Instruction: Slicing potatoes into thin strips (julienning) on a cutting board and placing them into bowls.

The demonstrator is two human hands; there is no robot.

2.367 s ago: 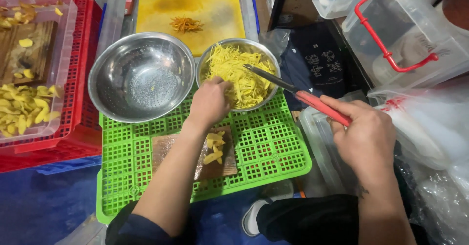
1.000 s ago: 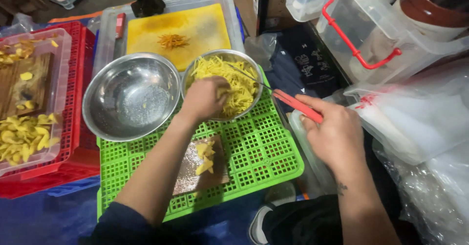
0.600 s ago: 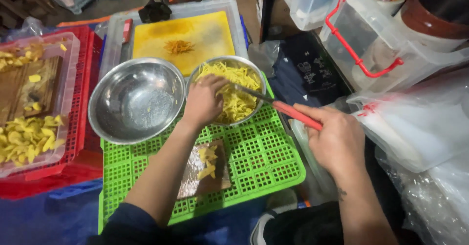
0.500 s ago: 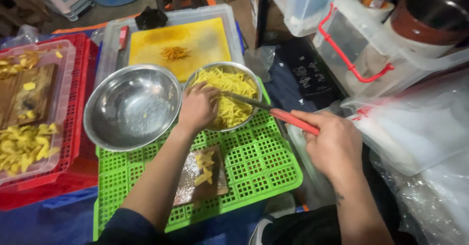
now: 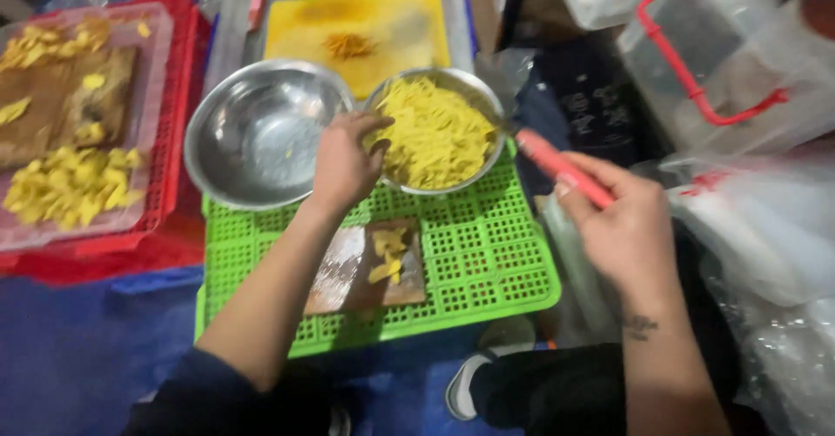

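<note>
Two round steel bowls are sitting on the green plastic lattice crate (image 5: 487, 253): the empty bowl (image 5: 261, 136) at its far left, the bowl of yellow shredded strips (image 5: 435, 131) at its far right. The left hand (image 5: 344, 162) is cupping strips at the full bowl's near-left rim. The right hand (image 5: 626, 227) is gripping a red-handled knife (image 5: 561, 168), off the crate's right edge. Keeping the blade outside the rim appears advisable. Open lattice is remaining along the crate's near right; a small wooden board (image 5: 370, 266) is occupying its near centre.

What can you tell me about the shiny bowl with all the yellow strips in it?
The round metal bowl looks like steel, shiny along its rim. It sits upright on the green plastic crate, right beside an empty metal bowl. Thin yellow strips fill it almost to the top. The left hand rests on its near-left rim.
</note>
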